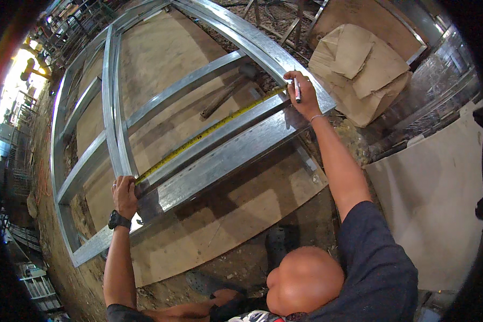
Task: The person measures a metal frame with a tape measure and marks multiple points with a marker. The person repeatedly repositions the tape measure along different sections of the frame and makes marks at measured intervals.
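Note:
A yellow tape measure (209, 130) is stretched along the inner bar of a silvery metal frame (225, 147). At the tape's left end, my left hand (124, 196), with a black watch on the wrist, grips the tape where two bars meet; whether the case is inside that hand is hidden. My right hand (306, 99) is at the right corner of the frame, beside the tape's other end. Its fingers are closed around a marker pen (297, 91), white and red with a dark end. A hammer (225, 96) lies inside the frame.
Brown boards (161, 59) lie under the frame. Crumpled brown cardboard (359, 64) rests beyond my right hand, near a leaning framed panel (373, 21). A pale sheet (429, 188) covers ground at the right. Scattered metal stands at the far left. My knee (306, 279) is close in front.

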The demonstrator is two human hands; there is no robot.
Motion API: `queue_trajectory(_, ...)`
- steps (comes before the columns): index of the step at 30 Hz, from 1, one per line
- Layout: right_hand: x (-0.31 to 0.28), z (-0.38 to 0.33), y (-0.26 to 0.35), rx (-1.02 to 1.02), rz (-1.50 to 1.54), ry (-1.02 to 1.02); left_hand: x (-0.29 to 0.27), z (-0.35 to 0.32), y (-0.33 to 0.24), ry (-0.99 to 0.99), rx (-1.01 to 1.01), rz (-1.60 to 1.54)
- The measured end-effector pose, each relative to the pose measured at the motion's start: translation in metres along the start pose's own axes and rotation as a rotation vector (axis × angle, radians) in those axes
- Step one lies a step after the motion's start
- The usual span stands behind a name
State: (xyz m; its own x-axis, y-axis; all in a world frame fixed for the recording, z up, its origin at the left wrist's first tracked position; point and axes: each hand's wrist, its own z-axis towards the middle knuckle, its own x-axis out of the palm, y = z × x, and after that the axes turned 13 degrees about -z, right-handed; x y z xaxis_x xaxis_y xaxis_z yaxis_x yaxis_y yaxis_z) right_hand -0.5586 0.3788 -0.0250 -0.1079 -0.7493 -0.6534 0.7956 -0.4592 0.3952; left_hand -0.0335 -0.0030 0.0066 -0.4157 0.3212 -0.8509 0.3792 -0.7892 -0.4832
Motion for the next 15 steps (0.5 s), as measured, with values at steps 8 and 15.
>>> queue_trajectory(8,0.007,-0.013,0.035,-0.319,-0.140,0.094,0.002,-0.003,-0.003,-0.025,-0.040,0.072)
queue_trajectory(15,0.021,-0.004,0.031,-0.204,-0.077,0.150,0.006,-0.003,-0.004,-0.053,-0.050,0.008)
